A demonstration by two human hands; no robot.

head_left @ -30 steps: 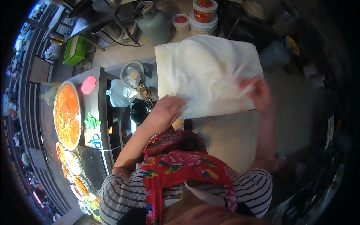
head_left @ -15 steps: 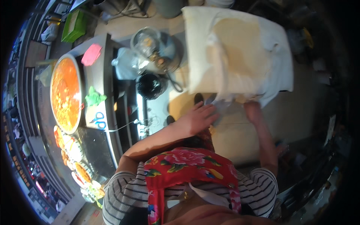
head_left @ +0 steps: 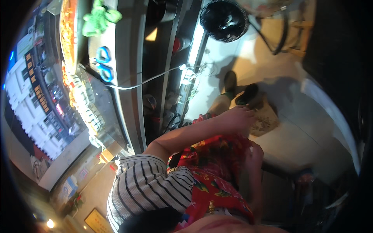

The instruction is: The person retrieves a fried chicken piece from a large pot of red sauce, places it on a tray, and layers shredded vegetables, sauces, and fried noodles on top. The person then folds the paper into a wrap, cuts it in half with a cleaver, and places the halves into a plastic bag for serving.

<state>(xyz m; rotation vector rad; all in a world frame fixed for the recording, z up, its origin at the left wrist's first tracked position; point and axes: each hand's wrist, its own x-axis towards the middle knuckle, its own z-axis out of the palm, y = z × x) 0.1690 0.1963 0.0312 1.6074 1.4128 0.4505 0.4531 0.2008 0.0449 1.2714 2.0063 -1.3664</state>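
My left hand (head_left: 239, 119) reaches across the front of my body, over the red flowered apron (head_left: 217, 153). Its fingers bend away from view and blur, so what they hold, if anything, is hidden. Close below it is my right hand (head_left: 254, 152), near the apron's right edge, its fingers smeared. Just beyond the left hand lies a tan, flat-looking piece with dark marks (head_left: 266, 119); I cannot tell whether the hand touches it. My dark shoes (head_left: 247, 94) show on the floor beyond.
On my left runs a metal counter (head_left: 132, 77) with blue-handled scissors (head_left: 104, 64), a green cloth (head_left: 100, 18), wrapped food trays (head_left: 83, 103) and a white cable (head_left: 149, 81). A black-lined bin (head_left: 224, 21) stands ahead. White cloth (head_left: 330, 105) hangs at the right.
My view has swung left and nearer the counter, and the cloth-covered table has slid to the right rim. My right hand has left the white cloth and come in beside my left hand.
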